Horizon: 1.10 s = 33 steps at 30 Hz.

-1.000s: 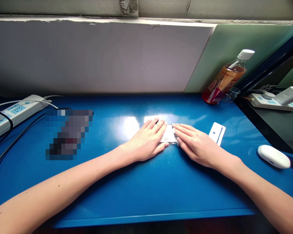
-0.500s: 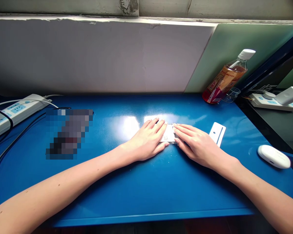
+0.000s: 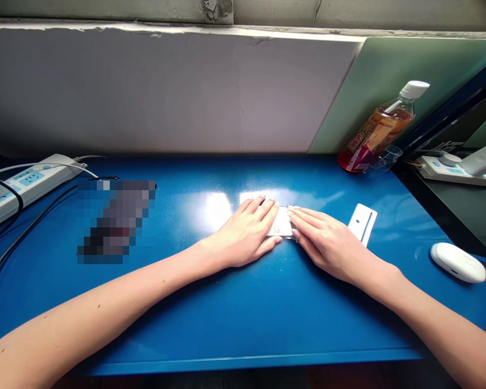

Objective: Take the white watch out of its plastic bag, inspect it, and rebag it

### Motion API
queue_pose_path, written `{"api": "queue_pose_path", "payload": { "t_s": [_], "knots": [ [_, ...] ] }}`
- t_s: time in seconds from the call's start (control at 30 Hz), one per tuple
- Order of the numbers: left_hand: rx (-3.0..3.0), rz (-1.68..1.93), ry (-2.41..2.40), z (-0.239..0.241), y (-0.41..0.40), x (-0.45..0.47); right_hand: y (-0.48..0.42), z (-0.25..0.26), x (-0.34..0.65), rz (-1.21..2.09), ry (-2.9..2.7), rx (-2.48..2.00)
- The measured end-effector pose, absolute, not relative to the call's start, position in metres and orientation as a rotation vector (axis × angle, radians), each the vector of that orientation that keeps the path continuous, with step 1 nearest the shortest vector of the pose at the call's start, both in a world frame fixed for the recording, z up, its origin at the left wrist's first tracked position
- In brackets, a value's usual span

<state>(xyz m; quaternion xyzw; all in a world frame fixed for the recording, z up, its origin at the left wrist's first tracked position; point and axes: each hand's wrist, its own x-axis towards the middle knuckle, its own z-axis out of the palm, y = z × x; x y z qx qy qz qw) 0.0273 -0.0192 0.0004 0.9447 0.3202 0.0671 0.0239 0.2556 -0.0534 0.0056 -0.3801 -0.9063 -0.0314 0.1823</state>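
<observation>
A small flat white packet [image 3: 282,222] with a printed code lies on the blue desk, and its right end has a shiny clear edge. My left hand [image 3: 249,232] covers its left part, the fingers reaching over the far edge and the thumb along the near edge, so it is held down between them. At the other end, my right hand [image 3: 322,235] has its fingers pressed together, fingertips and thumb closed on the packet's right edge. What lies under both palms is hidden. Just beyond the right hand rests a white slotted card [image 3: 362,222], partly covered by it.
A drink bottle [image 3: 376,132] leans at the back right, beside a small clear plastic piece [image 3: 387,158]. A white rounded case [image 3: 458,263] sits at the right edge. On the left are a blurred dark object [image 3: 123,216], a power strip [image 3: 34,181] and cables. Another power strip [image 3: 449,172] is far right.
The view has shifted very slightly. Both hands stay on the packet, and the right fingertips have barely moved at its right edge.
</observation>
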Motion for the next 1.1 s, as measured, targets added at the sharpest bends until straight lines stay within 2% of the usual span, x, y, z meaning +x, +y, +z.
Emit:
{"api": "queue_pose_path", "payload": {
  "t_s": [0.8, 0.93, 1.1],
  "knots": [
    [2.921, 0.209, 1.008, -0.001, -0.019, 0.028, -0.066, 0.008, 0.24, -0.397, -2.675, -1.14],
    [2.926, 0.207, 1.013, 0.0, -0.02, 0.029, -0.068, 0.007, 0.24, -0.331, -2.696, -1.174],
    [2.928, 0.205, 1.018, 0.0, -0.021, 0.029, -0.069, 0.006, 0.245, -0.08, -2.662, -1.244]
  ]
}}
